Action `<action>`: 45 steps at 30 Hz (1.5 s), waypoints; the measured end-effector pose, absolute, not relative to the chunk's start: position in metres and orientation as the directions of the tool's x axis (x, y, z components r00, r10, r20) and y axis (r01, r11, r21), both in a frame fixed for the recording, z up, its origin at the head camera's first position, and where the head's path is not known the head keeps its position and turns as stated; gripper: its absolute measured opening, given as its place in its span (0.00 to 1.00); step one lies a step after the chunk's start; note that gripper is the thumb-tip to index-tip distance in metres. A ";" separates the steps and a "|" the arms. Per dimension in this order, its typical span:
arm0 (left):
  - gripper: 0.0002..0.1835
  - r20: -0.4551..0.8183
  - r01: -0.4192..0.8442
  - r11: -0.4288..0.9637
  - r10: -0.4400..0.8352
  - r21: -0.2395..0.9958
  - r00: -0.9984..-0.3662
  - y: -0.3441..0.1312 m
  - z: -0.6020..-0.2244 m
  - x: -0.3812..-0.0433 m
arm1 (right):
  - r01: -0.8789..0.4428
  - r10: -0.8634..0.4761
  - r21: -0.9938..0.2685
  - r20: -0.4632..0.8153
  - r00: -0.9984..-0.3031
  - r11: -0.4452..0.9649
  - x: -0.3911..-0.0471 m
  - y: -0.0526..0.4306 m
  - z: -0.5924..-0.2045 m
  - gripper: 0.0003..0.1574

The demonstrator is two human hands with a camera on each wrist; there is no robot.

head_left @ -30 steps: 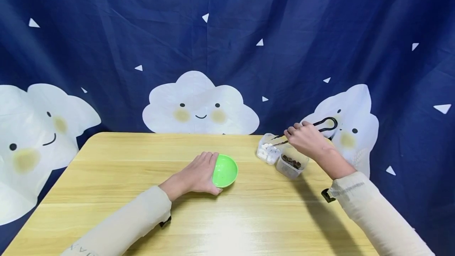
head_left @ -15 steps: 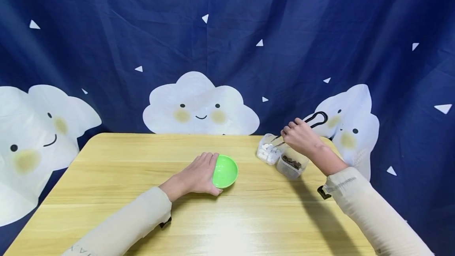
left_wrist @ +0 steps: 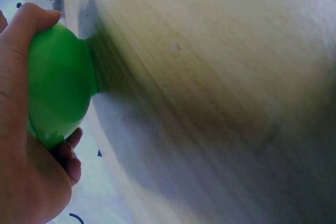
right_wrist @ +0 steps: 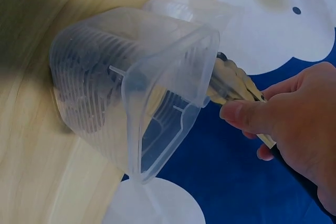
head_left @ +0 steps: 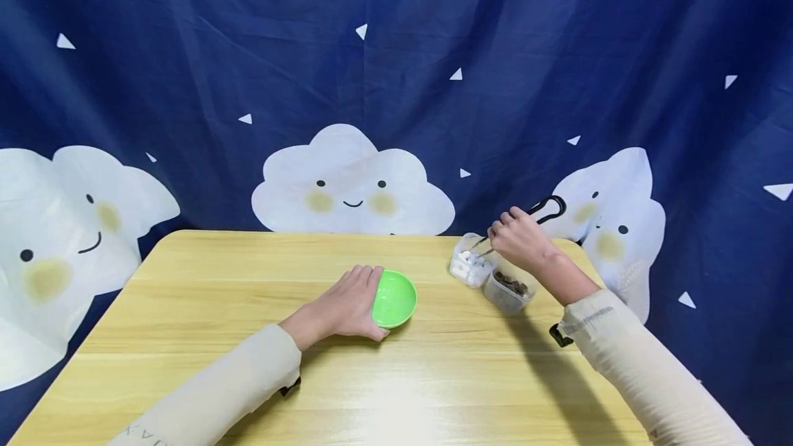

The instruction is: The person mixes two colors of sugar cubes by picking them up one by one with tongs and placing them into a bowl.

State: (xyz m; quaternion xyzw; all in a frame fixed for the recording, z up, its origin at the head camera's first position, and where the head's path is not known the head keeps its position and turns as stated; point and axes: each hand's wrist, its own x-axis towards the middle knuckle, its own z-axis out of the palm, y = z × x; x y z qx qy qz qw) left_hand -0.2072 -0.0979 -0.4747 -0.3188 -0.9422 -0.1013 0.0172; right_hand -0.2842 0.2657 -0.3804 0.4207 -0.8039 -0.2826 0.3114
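My left hand [head_left: 348, 305] grips a green bowl [head_left: 396, 300] from its left side, thumb at the near edge and fingers over the far rim. In the left wrist view the bowl [left_wrist: 60, 85] stands upright on the table. My right hand [head_left: 522, 239] holds tongs [head_left: 555, 202] with a black looped end. Their tips reach down into a clear plastic tub [head_left: 457, 259] with white pieces [head_left: 471, 268] in it. Whether a piece is between the tips is too small to tell. The right wrist view shows the metal tongs [right_wrist: 236, 82] partly behind a clear ribbed tub [right_wrist: 94, 82].
A second clear tub [head_left: 504, 300] with brown cubes [head_left: 511, 283] stands right beside the first, under my right forearm. Both are near the back right of the wooden table [head_left: 248, 260]. A blue curtain [head_left: 396, 74] with white clouds hangs behind the table.
My right hand has shifted slightly left with the tongs, and their arms look closer together over the white pieces. The left hand and the bowl have stayed put.
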 end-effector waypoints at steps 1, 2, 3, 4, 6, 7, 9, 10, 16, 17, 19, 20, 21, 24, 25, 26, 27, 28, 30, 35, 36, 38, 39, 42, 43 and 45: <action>0.65 0.096 0.604 0.776 0.597 0.181 -0.796 -0.098 -0.474 -0.207 | -0.498 -0.850 0.717 0.261 -0.457 0.488 -0.284 0.265 -0.380 0.14; 0.65 0.096 0.603 0.776 0.597 0.184 -0.797 -0.098 -0.473 -0.206 | -0.497 -0.848 0.717 0.258 -0.463 0.489 -0.283 0.264 -0.381 0.13; 0.65 0.096 0.602 0.777 0.595 0.187 -0.798 -0.098 -0.473 -0.206 | -0.495 -0.846 0.717 0.256 -0.468 0.491 -0.283 0.264 -0.381 0.13; 0.65 0.096 0.601 0.777 0.594 0.190 -0.799 -0.098 -0.472 -0.206 | -0.492 -0.844 0.718 0.255 -0.472 0.493 -0.282 0.263 -0.381 0.13; 0.64 0.095 0.600 0.777 0.593 0.193 -0.799 -0.098 -0.471 -0.205 | -0.489 -0.843 0.717 0.264 -0.470 0.497 -0.282 0.262 -0.381 0.13; 0.64 0.094 0.599 0.777 0.593 0.194 -0.800 -0.098 -0.471 -0.205 | -0.489 -0.843 0.716 0.269 -0.466 0.499 -0.281 0.261 -0.381 0.13; 0.64 0.095 0.599 0.777 0.593 0.195 -0.800 -0.098 -0.470 -0.205 | -0.488 -0.842 0.714 0.276 -0.463 0.502 -0.281 0.261 -0.381 0.13; 0.64 0.098 0.600 0.776 0.593 0.195 -0.799 -0.097 -0.471 -0.205 | -0.487 -0.842 0.714 0.277 -0.463 0.502 -0.281 0.261 -0.382 0.14; 0.64 0.099 0.599 0.775 0.592 0.202 -0.800 -0.098 -0.471 -0.205 | -0.485 -0.831 0.717 0.242 -0.500 0.500 -0.282 0.261 -0.387 0.12; 0.63 0.098 0.598 0.775 0.592 0.205 -0.800 -0.098 -0.471 -0.205 | -0.485 -0.830 0.717 0.239 -0.504 0.501 -0.281 0.261 -0.387 0.12; 0.63 0.097 0.598 0.774 0.592 0.208 -0.800 -0.098 -0.471 -0.205 | -0.485 -0.828 0.716 0.237 -0.508 0.502 -0.280 0.261 -0.388 0.12; 0.63 0.098 0.598 0.774 0.592 0.207 -0.800 -0.098 -0.471 -0.205 | -0.484 -0.827 0.716 0.236 -0.510 0.503 -0.280 0.261 -0.388 0.12; 0.63 0.099 0.599 0.773 0.593 0.207 -0.799 -0.097 -0.471 -0.205 | -0.484 -0.826 0.715 0.237 -0.511 0.504 -0.280 0.260 -0.388 0.12; 0.63 0.102 0.601 0.773 0.594 0.204 -0.798 -0.097 -0.472 -0.205 | -0.483 -0.824 0.714 0.238 -0.515 0.508 -0.279 0.260 -0.389 0.11; 0.63 0.101 0.601 0.773 0.594 0.202 -0.798 -0.097 -0.472 -0.205 | -0.482 -0.823 0.713 0.238 -0.517 0.509 -0.279 0.259 -0.389 0.10; 0.63 0.102 0.601 0.773 0.594 0.204 -0.798 -0.098 -0.472 -0.205 | -0.481 -0.822 0.714 0.236 -0.519 0.509 -0.279 0.259 -0.389 0.10; 0.63 0.104 0.602 0.772 0.594 0.206 -0.798 -0.098 -0.472 -0.205 | -0.481 -0.821 0.713 0.236 -0.521 0.510 -0.279 0.259 -0.390 0.10; 0.63 0.107 0.601 0.771 0.593 0.208 -0.798 -0.098 -0.472 -0.205 | -0.480 -0.819 0.712 0.235 -0.523 0.512 -0.280 0.259 -0.390 0.10; 0.63 0.111 0.603 0.769 0.594 0.211 -0.797 -0.098 -0.473 -0.206 | -0.481 -0.817 0.711 0.234 -0.527 0.513 -0.280 0.259 -0.392 0.10; 0.63 0.121 0.607 0.767 0.595 0.211 -0.794 -0.098 -0.476 -0.207 | -0.479 -0.817 0.712 0.237 -0.525 0.514 -0.281 0.259 -0.394 0.11; 0.63 0.123 0.606 0.767 0.594 0.210 -0.795 -0.098 -0.476 -0.208 | -0.478 -0.817 0.712 0.238 -0.525 0.514 -0.281 0.258 -0.394 0.11; 0.63 0.124 0.606 0.769 0.594 0.203 -0.795 -0.098 -0.476 -0.208 | -0.476 -0.816 0.712 0.240 -0.525 0.516 -0.281 0.258 -0.394 0.11; 0.63 0.121 0.605 0.770 0.594 0.200 -0.795 -0.098 -0.476 -0.208 | -0.475 -0.815 0.712 0.241 -0.527 0.517 -0.281 0.258 -0.394 0.12; 0.63 0.123 0.605 0.771 0.593 0.198 -0.796 -0.098 -0.476 -0.207 | -0.476 -0.813 0.709 0.240 -0.530 0.520 -0.280 0.258 -0.394 0.12; 0.63 0.122 0.605 0.771 0.593 0.198 -0.796 -0.098 -0.476 -0.207 | -0.476 -0.812 0.708 0.240 -0.531 0.521 -0.279 0.258 -0.394 0.13; 0.63 0.119 0.604 0.771 0.593 0.202 -0.797 -0.098 -0.475 -0.206 | -0.476 -0.810 0.706 0.241 -0.535 0.525 -0.278 0.259 -0.393 0.13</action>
